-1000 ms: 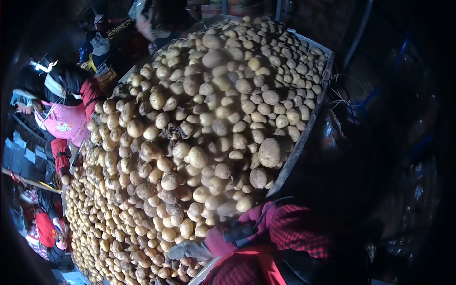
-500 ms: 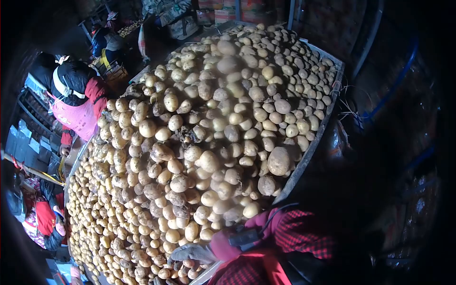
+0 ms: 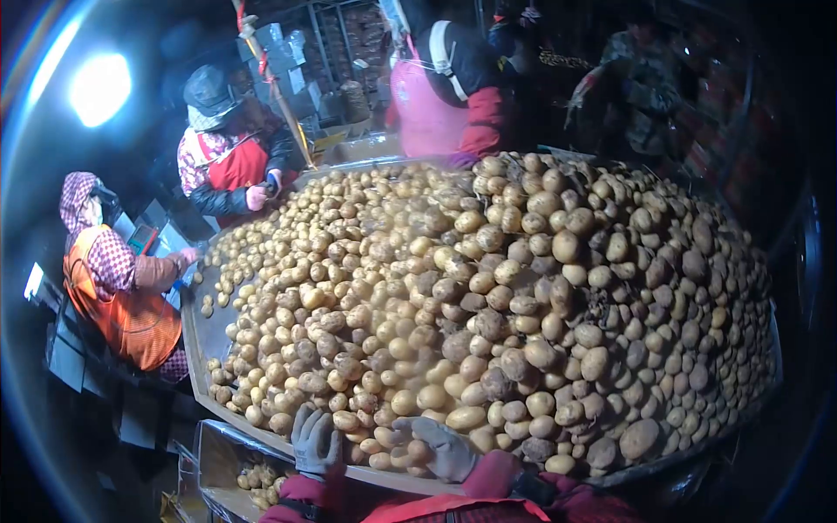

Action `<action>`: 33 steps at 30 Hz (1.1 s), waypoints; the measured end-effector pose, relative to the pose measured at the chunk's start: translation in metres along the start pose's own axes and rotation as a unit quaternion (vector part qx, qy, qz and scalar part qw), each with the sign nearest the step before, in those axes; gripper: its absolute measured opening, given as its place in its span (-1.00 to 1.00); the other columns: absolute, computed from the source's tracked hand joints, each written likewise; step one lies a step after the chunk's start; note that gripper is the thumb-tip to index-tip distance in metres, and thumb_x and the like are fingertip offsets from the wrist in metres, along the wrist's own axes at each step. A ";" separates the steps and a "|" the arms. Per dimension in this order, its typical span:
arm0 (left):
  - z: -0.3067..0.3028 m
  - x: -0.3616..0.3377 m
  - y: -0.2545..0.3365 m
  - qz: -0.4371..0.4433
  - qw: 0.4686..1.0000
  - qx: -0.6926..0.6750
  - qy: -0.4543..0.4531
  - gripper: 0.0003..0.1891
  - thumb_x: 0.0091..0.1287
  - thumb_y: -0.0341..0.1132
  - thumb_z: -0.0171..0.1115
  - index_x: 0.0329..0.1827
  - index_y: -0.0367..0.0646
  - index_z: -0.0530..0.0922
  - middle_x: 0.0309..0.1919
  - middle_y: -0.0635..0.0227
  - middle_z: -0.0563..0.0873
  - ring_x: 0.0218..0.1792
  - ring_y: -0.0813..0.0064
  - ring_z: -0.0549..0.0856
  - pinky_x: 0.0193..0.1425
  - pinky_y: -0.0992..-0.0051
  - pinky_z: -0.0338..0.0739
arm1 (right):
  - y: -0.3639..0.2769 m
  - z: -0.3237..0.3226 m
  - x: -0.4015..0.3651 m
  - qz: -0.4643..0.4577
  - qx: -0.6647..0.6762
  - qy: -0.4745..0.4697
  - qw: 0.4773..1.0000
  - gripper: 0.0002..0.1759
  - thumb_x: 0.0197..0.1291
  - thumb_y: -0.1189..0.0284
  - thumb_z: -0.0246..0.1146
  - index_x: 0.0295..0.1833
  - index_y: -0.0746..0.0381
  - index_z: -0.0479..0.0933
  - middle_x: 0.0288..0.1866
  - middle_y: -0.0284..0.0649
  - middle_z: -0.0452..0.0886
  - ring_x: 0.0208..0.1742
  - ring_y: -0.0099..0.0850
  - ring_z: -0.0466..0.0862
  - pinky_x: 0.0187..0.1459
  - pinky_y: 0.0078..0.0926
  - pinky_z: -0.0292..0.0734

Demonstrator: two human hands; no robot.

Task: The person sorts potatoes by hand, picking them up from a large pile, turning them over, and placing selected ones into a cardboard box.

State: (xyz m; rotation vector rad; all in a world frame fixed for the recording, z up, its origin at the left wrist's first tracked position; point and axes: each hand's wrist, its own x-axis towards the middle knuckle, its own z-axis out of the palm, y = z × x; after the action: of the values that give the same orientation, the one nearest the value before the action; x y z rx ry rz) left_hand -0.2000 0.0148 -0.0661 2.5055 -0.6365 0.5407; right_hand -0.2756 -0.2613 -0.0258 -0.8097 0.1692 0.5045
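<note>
My left hand (image 3: 316,443), in a grey glove, is over the near edge of the potato heap, its fingers apart and nothing visible in them. To its right, my right hand (image 3: 446,449), gloved too, reaches leftward over the near potatoes with its fingers curved around a potato (image 3: 419,451). Part of that grip is hidden. The large heap of potatoes (image 3: 514,305) is partly caked with soil and lies on a rimmed table (image 3: 202,370).
Below the near edge at left, a lined box (image 3: 218,466) holds several potatoes (image 3: 260,481). Across the table stand a person in an orange vest (image 3: 131,301), a person in a dark hat (image 3: 227,148) and one in a pink apron (image 3: 427,105). A bright lamp (image 3: 100,90) shines at upper left.
My view has swung to the left and levelled, bringing the workers and lamp further into sight. My left hand now shows at the table edge; my right hand remains at the near potatoes.
</note>
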 end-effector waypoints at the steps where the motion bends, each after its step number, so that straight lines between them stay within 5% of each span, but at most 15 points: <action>1: -0.003 0.002 0.003 -0.010 1.000 -0.003 -0.006 -0.63 0.29 -0.32 0.36 0.14 -0.24 0.67 0.20 0.05 0.68 0.43 -0.18 0.48 0.53 -0.04 0.33 | 0.005 0.000 0.001 -0.030 -0.024 0.003 0.999 -0.57 0.58 0.26 0.08 0.39 0.26 0.42 0.23 -0.20 0.68 -0.12 -0.66 0.65 -0.32 -0.72 0.40; 3: -0.005 0.003 0.003 -0.002 1.000 0.001 -0.002 -0.63 0.29 -0.33 0.36 0.14 -0.26 0.67 0.20 0.04 0.68 0.43 -0.18 0.49 0.52 -0.04 0.34 | 0.010 0.002 0.000 -0.072 -0.075 0.012 0.995 -0.61 0.60 0.32 0.06 0.40 0.25 0.41 0.23 -0.24 0.67 -0.13 -0.67 0.64 -0.30 -0.71 0.43; 6: -0.005 0.005 0.005 0.015 1.000 0.006 0.005 -0.63 0.28 -0.35 0.35 0.12 -0.29 0.67 0.18 0.02 0.69 0.39 -0.18 0.52 0.51 -0.05 0.37 | -0.008 0.013 -0.002 0.027 0.021 0.066 0.997 -0.62 0.61 0.39 0.04 0.42 0.24 0.40 0.24 -0.29 0.63 -0.14 -0.65 0.61 -0.26 -0.69 0.46; 8: -0.007 0.008 0.003 0.042 0.999 0.011 0.033 -0.66 0.27 -0.37 0.35 0.08 -0.32 0.67 0.11 -0.01 0.71 0.30 -0.20 0.58 0.46 -0.07 0.42 | 0.010 0.001 0.000 -0.075 -0.049 -0.010 0.996 -0.63 0.63 0.35 0.03 0.41 0.22 0.39 0.14 -0.33 0.57 -0.08 -0.53 0.61 -0.25 -0.59 0.49; 11: -0.004 0.010 -0.018 0.098 0.995 0.012 -0.011 -0.62 0.29 -0.37 0.30 0.14 -0.37 0.62 0.12 -0.06 0.70 0.27 -0.14 0.62 0.40 -0.01 0.48 | 0.018 -0.006 0.015 0.005 0.171 0.052 0.984 -0.63 0.62 0.08 0.04 0.23 0.12 0.47 0.00 -0.35 0.56 -0.11 -0.43 0.62 -0.31 -0.32 0.59; 12: -0.015 0.013 -0.010 0.063 0.998 -0.017 -0.003 -0.61 0.31 -0.35 0.30 0.17 -0.35 0.61 0.13 -0.06 0.69 0.30 -0.16 0.59 0.43 0.01 0.47 | 0.010 -0.009 0.017 0.030 0.294 -0.049 0.954 -0.62 0.50 0.38 0.19 0.36 0.12 0.44 0.08 -0.24 0.58 -0.03 -0.30 0.64 -0.14 -0.35 0.71; 14: -0.011 0.001 -0.014 -0.001 0.999 -0.046 0.005 -0.60 0.35 -0.31 0.30 0.22 -0.29 0.61 0.18 -0.01 0.67 0.38 -0.14 0.55 0.47 0.02 0.45 | 0.029 -0.021 0.022 -0.050 0.109 0.062 0.991 -0.63 0.52 0.19 0.17 0.31 0.08 0.50 0.11 -0.22 0.61 -0.14 -0.29 0.63 -0.24 -0.38 0.65; 15: -0.013 -0.002 -0.017 0.020 0.998 -0.048 0.029 -0.59 0.36 -0.31 0.30 0.24 -0.28 0.61 0.21 0.00 0.66 0.40 -0.12 0.53 0.48 0.01 0.44 | 0.024 -0.007 0.018 0.000 0.243 0.115 0.963 -0.58 0.47 0.29 0.23 0.37 0.09 0.47 0.17 -0.21 0.61 -0.15 -0.31 0.63 -0.26 -0.40 0.63; 16: -0.009 -0.006 -0.020 0.019 0.998 -0.050 0.038 -0.57 0.35 -0.32 0.31 0.25 -0.27 0.61 0.21 0.01 0.65 0.42 -0.11 0.51 0.48 0.00 0.43 | 0.021 0.002 0.021 -0.016 0.169 0.131 0.977 -0.57 0.47 0.31 0.23 0.38 0.09 0.46 0.18 -0.21 0.60 -0.12 -0.32 0.63 -0.25 -0.40 0.64; 20: -0.004 -0.011 -0.026 0.014 0.995 -0.069 0.067 -0.58 0.28 -0.34 0.36 0.19 -0.30 0.64 0.20 0.06 0.66 0.39 -0.10 0.54 0.43 0.01 0.50 | 0.018 0.032 0.034 -0.073 -0.070 0.101 0.990 -0.53 0.44 0.38 0.23 0.42 0.10 0.43 0.23 -0.21 0.58 -0.03 -0.32 0.63 -0.21 -0.44 0.65; 28: -0.006 -0.014 -0.022 -0.011 0.993 -0.089 0.076 -0.59 0.31 -0.35 0.34 0.21 -0.26 0.63 0.23 0.10 0.65 0.44 -0.07 0.51 0.43 0.01 0.46 | 0.009 0.060 0.058 -0.175 -0.271 0.038 0.946 -0.43 0.39 0.53 0.22 0.50 0.11 0.37 0.32 -0.21 0.52 0.16 -0.34 0.64 -0.14 -0.50 0.69; 31: -0.005 -0.014 -0.022 -0.017 0.994 -0.082 0.067 -0.59 0.32 -0.34 0.33 0.22 -0.26 0.63 0.23 0.11 0.65 0.45 -0.06 0.49 0.43 0.03 0.45 | 0.014 0.041 0.078 -0.190 -0.295 -0.005 0.936 -0.38 0.37 0.58 0.21 0.52 0.13 0.34 0.36 -0.20 0.49 0.23 -0.33 0.64 -0.11 -0.51 0.70; 33: -0.007 -0.013 -0.021 -0.019 0.995 -0.081 0.058 -0.58 0.32 -0.34 0.33 0.23 -0.26 0.63 0.23 0.11 0.65 0.46 -0.06 0.49 0.43 0.03 0.45 | 0.018 0.029 0.091 -0.126 -0.191 -0.021 0.973 -0.37 0.36 0.63 0.20 0.53 0.15 0.33 0.39 -0.19 0.48 0.29 -0.30 0.62 -0.03 -0.47 0.72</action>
State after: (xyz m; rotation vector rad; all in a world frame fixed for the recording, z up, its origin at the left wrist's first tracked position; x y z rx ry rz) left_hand -0.2010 0.0387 -0.0742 2.3113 -0.5656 0.5905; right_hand -0.2071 -0.1963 -0.0482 -1.1782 -0.0749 0.3151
